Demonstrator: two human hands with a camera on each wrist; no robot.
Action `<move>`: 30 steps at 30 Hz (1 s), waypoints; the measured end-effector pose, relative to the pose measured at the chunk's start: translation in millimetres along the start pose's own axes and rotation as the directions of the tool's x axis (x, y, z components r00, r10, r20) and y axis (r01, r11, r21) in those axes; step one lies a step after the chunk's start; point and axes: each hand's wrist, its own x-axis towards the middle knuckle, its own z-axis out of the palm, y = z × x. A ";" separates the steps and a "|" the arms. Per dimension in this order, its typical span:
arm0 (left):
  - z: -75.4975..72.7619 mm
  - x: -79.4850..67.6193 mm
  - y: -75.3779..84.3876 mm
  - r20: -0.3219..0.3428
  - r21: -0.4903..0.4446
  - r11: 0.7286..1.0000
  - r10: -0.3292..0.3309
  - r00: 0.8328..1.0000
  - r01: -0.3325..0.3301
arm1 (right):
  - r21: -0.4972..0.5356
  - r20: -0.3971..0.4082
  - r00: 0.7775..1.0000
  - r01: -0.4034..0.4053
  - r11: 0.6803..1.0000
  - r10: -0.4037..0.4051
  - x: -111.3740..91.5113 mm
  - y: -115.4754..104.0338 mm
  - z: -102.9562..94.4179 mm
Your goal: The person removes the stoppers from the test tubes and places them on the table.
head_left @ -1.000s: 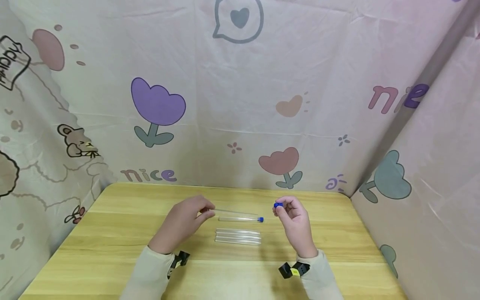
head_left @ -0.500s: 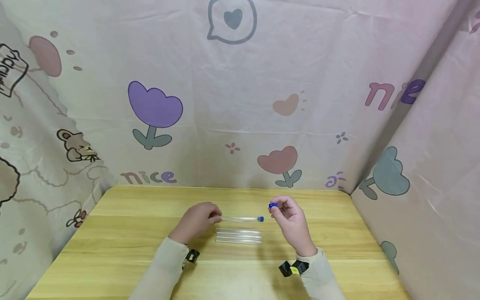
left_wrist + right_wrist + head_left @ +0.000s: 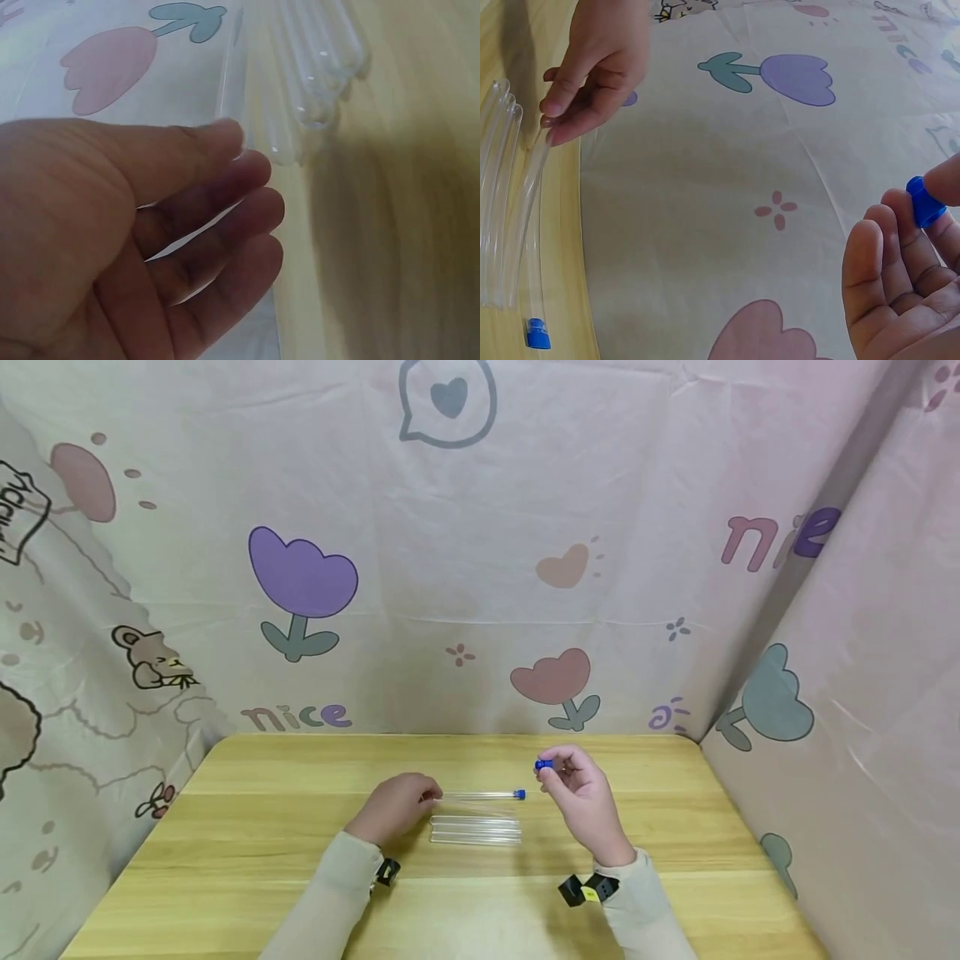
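My left hand (image 3: 396, 808) pinches the rounded end of a clear test tube (image 3: 232, 67) between thumb and index finger. In the right wrist view this tube slants away from the fingertips, low over the table. Up in the air on the right, my right hand (image 3: 585, 797) pinches a small blue stopper (image 3: 926, 202) between thumb and fingers. Behind the held tube lies another test tube with a blue stopper (image 3: 520, 795) in its right end. Several clear tubes without stoppers (image 3: 476, 831) lie side by side in front of it.
The wooden table (image 3: 465, 918) meets a printed cloth backdrop (image 3: 450, 568) along its back edge, and cloth hangs on both sides too. Each wrist carries a small black camera (image 3: 387, 871).
My left hand has come nearer and a little right, bringing its tube from behind the stoppered tube to in front of it. My right hand has shifted slightly left, still holding the stopper.
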 end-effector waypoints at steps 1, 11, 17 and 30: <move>0.8 0.1 -0.7 0.003 0.003 1.000 0.001 1.000 -0.001 | 0.000 0.004 1.000 0.000 1.000 0.000 0.2 0.1 0.1; 11.3 2.9 -9.6 0.040 0.018 1.000 0.011 0.999 -0.011 | -0.009 0.027 0.999 -0.017 1.000 0.017 0.6 1.1 2.4; 16.9 3.5 -16.8 0.029 -0.019 1.000 0.018 0.999 -0.017 | -0.014 0.028 0.999 -0.023 1.000 0.023 0.7 2.2 4.2; -13.4 -9.2 -15.8 -0.135 -0.096 0.994 -0.061 0.989 0.049 | 0.034 0.026 0.999 -0.025 0.999 0.024 -0.3 7.2 4.7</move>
